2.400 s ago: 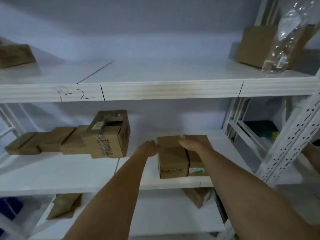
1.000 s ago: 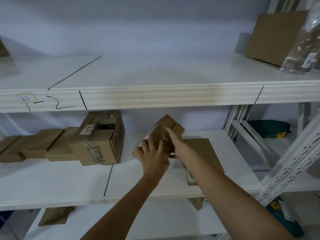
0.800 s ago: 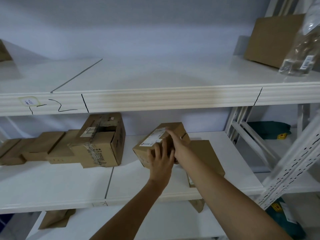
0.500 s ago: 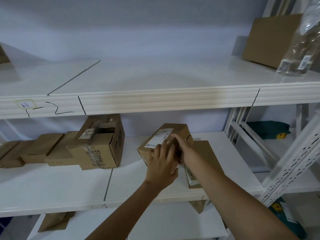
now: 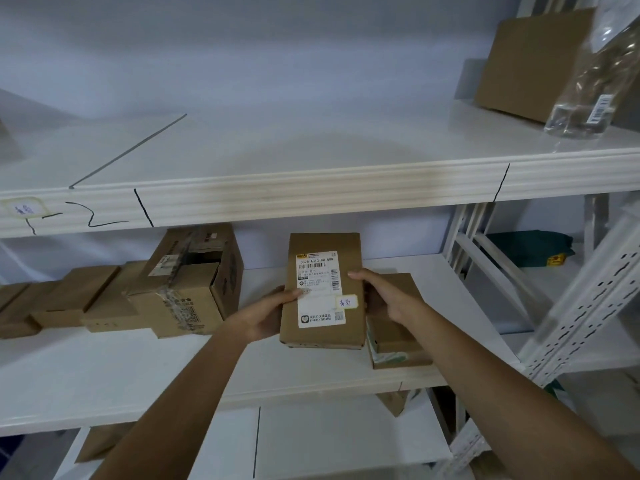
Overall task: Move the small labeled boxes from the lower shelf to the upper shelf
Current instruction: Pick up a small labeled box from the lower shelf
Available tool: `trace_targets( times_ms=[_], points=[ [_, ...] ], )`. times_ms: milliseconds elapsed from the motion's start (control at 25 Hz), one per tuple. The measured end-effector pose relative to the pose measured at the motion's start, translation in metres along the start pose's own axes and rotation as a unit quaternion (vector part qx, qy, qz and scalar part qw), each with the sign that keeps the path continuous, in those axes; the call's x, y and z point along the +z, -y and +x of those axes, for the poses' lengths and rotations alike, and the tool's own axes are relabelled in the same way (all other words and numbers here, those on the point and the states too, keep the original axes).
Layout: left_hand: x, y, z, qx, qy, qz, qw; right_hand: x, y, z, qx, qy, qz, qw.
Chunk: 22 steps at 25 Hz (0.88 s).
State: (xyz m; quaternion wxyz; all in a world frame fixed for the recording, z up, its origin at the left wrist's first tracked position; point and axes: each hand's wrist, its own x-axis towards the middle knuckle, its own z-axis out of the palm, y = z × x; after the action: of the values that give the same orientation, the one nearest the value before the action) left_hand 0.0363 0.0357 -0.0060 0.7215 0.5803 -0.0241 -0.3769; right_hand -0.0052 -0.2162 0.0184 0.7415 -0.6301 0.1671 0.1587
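We see a matt brown cardboard box (image 5: 323, 289) with a white paper label (image 5: 320, 289); the shelf (image 5: 311, 192) is smooth painted metal, slightly scuffed.

Pale bluish wall (image 5: 277, 57) sitting behind white metal shelving; perforated upright (image 5: 585, 306) slanting at right (blurred). Light falling soft and even, casting faint shadows.

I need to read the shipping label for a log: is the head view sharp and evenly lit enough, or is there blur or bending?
Head view: the label on the held box is sharp in large print, fine print too small; lighting soft, no glare there; the upright post at right is smeared; the upper shelf edge bows from wide-angle distortion.
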Motion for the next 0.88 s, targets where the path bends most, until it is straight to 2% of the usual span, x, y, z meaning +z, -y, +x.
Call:
trace_targets(
  times_ms=[200,880],
  points=[
    [-0.006,0.008,0.011,0.046,-0.045,-0.011,0.998,0.001,-0.004,0.007,-0.048,-0.003,0.0,0.999],
    [0.009,0.024,0.004,0.053,-0.049,-0.013,0.997,-0.013,-0.022,0.006,-0.068,0.006,-0.002,0.998]
  ],
)
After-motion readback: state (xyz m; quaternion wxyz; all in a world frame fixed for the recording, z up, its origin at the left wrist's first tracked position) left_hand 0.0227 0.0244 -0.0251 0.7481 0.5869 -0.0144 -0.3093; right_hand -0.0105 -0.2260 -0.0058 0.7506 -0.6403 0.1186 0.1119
